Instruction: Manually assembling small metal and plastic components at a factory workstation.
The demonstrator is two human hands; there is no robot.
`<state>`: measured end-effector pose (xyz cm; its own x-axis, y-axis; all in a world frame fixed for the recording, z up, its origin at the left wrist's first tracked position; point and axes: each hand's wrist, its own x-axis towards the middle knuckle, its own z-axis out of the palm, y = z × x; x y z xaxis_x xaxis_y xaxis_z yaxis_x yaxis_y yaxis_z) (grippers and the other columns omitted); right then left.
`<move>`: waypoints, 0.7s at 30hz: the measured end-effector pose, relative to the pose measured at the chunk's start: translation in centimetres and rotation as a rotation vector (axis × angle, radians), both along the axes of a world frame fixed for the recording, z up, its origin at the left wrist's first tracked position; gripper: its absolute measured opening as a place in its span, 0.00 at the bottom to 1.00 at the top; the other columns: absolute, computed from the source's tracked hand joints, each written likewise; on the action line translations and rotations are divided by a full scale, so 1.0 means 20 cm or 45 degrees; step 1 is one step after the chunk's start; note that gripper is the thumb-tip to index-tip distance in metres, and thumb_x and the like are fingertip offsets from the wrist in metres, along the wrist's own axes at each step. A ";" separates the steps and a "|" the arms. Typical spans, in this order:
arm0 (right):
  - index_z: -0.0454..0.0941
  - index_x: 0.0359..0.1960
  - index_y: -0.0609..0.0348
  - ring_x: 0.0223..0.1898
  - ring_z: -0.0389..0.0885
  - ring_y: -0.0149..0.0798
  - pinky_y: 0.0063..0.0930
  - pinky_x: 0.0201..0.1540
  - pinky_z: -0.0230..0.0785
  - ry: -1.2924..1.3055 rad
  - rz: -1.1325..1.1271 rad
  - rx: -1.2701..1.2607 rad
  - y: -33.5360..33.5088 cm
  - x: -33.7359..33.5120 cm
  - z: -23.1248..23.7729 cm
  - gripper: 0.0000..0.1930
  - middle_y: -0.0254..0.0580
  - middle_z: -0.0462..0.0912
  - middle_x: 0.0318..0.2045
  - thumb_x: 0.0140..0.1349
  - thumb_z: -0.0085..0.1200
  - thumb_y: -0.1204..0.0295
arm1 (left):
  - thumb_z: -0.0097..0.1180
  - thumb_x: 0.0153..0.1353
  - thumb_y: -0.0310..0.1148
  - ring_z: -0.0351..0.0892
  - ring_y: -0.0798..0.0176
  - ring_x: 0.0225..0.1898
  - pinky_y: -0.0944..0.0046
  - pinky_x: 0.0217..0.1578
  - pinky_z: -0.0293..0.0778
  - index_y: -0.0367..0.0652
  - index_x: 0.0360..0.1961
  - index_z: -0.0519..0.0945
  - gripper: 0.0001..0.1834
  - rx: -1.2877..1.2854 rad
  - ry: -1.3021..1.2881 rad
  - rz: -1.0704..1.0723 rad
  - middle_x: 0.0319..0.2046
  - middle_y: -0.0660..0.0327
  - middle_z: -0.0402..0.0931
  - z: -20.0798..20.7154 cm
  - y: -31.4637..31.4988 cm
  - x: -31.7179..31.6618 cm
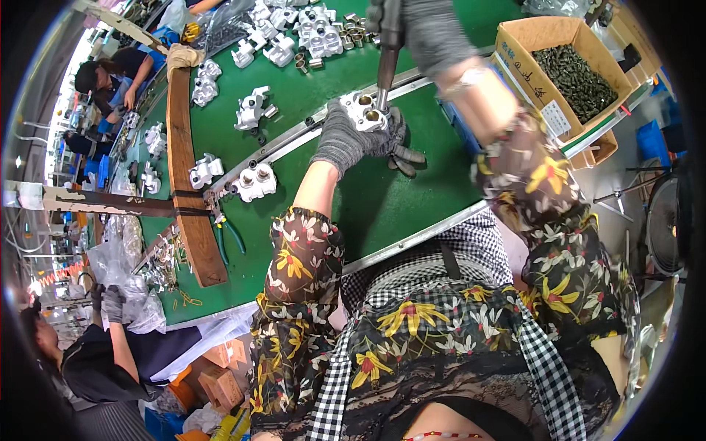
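My left hand (344,141), in a grey knit glove, is closed around a silver cast-metal part like a brake caliper (363,112). Two round bores with brass-coloured insides face up on it. My right hand (434,37), gloved too and slightly blurred, grips a dark power screwdriver (391,55) from above. The driver points down, and its tip meets the caliper's far right side; the exact contact is too small to make out. Left of my left hand, another silver caliper (255,182) lies by a metal rail (283,140) that crosses the green worktable (412,195).
A wooden beam (185,147) stands across the table's left side, with green-handled pliers (231,234) beside it. More calipers (320,33) crowd the far side. A cardboard box (526,70) of small dark parts (573,81) sits right. Co-workers (99,353) occupy the left.
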<state>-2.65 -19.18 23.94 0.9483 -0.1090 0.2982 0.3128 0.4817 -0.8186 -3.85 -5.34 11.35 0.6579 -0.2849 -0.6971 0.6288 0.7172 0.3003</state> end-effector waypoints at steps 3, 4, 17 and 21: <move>0.71 0.26 0.54 0.14 0.68 0.25 0.20 0.18 0.61 -0.328 -0.060 -0.253 0.15 0.06 0.04 0.16 0.29 0.71 0.15 0.66 0.49 0.57 | 0.20 0.69 0.51 0.72 0.48 0.51 0.43 0.54 0.68 0.40 0.57 0.66 0.31 -0.025 -0.162 -0.062 0.52 0.51 0.72 -0.03 0.03 0.01; 0.72 0.25 0.55 0.13 0.67 0.25 0.20 0.17 0.60 -0.574 -0.162 -0.371 0.18 0.11 0.02 0.16 0.29 0.70 0.14 0.66 0.49 0.58 | 0.20 0.69 0.51 0.72 0.48 0.51 0.43 0.54 0.68 0.40 0.57 0.66 0.31 -0.021 -0.162 -0.057 0.52 0.51 0.72 -0.04 0.03 0.02; 0.77 0.24 0.59 0.12 0.69 0.24 0.19 0.14 0.59 -0.186 0.307 -0.344 0.21 0.14 -0.35 0.16 0.31 0.72 0.11 0.62 0.52 0.59 | 0.30 0.67 0.53 0.73 0.53 0.47 0.51 0.50 0.70 0.35 0.50 0.66 0.29 1.344 -1.579 -0.734 0.46 0.51 0.74 -0.11 0.08 -0.05; 0.75 0.23 0.59 0.12 0.67 0.26 0.20 0.16 0.58 -0.435 0.207 -0.420 0.09 0.07 -0.08 0.18 0.31 0.70 0.12 0.65 0.47 0.59 | 0.27 0.66 0.54 0.71 0.51 0.48 0.49 0.51 0.68 0.35 0.48 0.68 0.31 0.417 -1.053 -0.538 0.46 0.49 0.73 -0.14 0.08 -0.01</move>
<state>-1.22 -17.46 22.25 0.7872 0.1844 0.5885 0.5321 0.2795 -0.7992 -4.05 -3.76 8.60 0.8624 -0.4837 -0.1493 0.3164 0.2849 0.9048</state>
